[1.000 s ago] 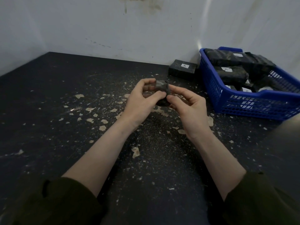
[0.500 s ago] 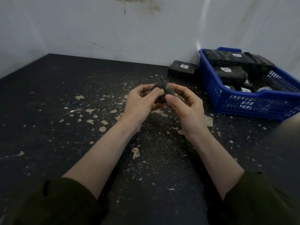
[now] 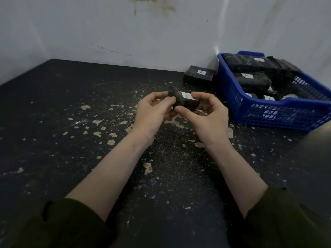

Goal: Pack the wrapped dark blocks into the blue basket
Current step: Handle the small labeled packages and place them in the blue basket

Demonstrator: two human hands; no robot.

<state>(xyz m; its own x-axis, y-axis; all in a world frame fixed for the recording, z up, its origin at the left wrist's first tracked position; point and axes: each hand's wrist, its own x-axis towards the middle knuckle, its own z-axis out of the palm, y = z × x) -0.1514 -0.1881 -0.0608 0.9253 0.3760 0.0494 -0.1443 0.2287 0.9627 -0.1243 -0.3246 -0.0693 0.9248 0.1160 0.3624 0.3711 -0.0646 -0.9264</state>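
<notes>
Table [image 3: 62, 122], black and flecked with pale chips, runs into a white wall corner. Blue basket [image 3: 279, 113] sits at far right on it, holding several wrapped dark blocks [image 3: 250, 81] with white labels. One more labelled block [image 3: 198, 75] lies on the table just left of the basket, against the wall. Left hand [image 3: 152, 111] and right hand [image 3: 206, 115] meet above mid-table, both pinched closed on a small wrapped dark block [image 3: 180, 101], its white label facing up. Dark green sleeves [image 3: 53, 224] cover the upper forearms.
</notes>
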